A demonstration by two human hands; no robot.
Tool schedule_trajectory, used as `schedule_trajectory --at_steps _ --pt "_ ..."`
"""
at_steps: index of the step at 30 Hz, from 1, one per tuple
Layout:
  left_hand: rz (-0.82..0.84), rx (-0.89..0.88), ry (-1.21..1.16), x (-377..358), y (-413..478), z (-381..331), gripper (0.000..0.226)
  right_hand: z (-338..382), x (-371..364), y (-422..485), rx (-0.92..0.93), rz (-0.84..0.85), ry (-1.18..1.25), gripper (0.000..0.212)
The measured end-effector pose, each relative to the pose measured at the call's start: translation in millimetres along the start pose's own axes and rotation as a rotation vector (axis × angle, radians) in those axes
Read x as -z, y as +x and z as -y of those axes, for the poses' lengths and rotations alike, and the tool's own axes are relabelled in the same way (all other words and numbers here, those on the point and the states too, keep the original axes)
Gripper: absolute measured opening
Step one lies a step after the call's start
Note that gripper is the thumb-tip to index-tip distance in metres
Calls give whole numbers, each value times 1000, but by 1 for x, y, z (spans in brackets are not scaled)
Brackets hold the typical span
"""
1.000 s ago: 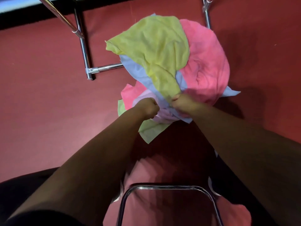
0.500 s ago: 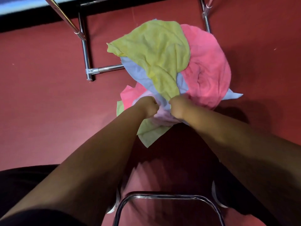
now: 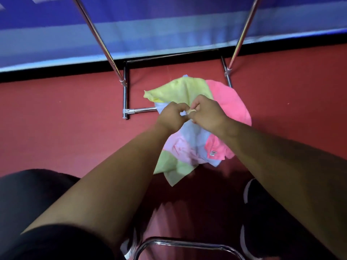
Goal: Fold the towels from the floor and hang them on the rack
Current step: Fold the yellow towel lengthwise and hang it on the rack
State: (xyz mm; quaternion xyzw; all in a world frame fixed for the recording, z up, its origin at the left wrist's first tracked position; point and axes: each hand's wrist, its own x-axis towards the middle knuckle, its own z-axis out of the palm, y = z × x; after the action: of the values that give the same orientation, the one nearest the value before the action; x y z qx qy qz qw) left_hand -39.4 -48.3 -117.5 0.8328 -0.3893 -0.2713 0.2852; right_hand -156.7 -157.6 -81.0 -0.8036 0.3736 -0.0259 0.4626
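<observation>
Left hand (image 3: 171, 117) and right hand (image 3: 208, 115) met knuckle to knuckle above the pile of towels (image 3: 180, 147), the fingers (image 3: 196, 105) of each curled and pinching a fold of cloth at its top (which towel could not be told). The pile, with a yellow towel (image 3: 180, 89), pink towel (image 3: 231, 104) and light blue towel (image 3: 195, 136), lay on the red floor (image 3: 65, 119) between the chrome legs of the rack (image 3: 124, 94).

no legible text, towel tag (image 3: 213, 153) unreadable
</observation>
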Motion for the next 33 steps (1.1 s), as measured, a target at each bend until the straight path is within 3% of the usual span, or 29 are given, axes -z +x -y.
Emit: schedule_trajectory --at_steps 3,8,14,17,22,25,27,30,33 --pt "-75 -39 -40 37 -14 -41 33 33 30 -17 72 -106 10 17" --pt "-121 -83 28 98 -41 -99 29 79 69 -48 189 -238 130 23" --pt "-158 -154 -169 148 -82 -147 21 120 101 -79 271 -340 369 7" --pt "-162 -160 -330 157 -99 -153 14 122 107 -96 296 -302 396 2" --pt "-193 -111 -580 155 -109 -150 24 123 103 -110 228 -106 422 19" --pt "-150 -124 -633 160 -111 -155 30 124 102 -112 267 -37 316 27" --pt "-138 -128 -661 163 -111 -156 23 124 102 -109 263 -40 259 12" --pt "-161 -116 -669 168 -110 -152 17 125 104 -101 252 -36 143 34" --pt "-202 -95 -662 172 -104 -146 28 126 105 -90 228 -46 145 34"
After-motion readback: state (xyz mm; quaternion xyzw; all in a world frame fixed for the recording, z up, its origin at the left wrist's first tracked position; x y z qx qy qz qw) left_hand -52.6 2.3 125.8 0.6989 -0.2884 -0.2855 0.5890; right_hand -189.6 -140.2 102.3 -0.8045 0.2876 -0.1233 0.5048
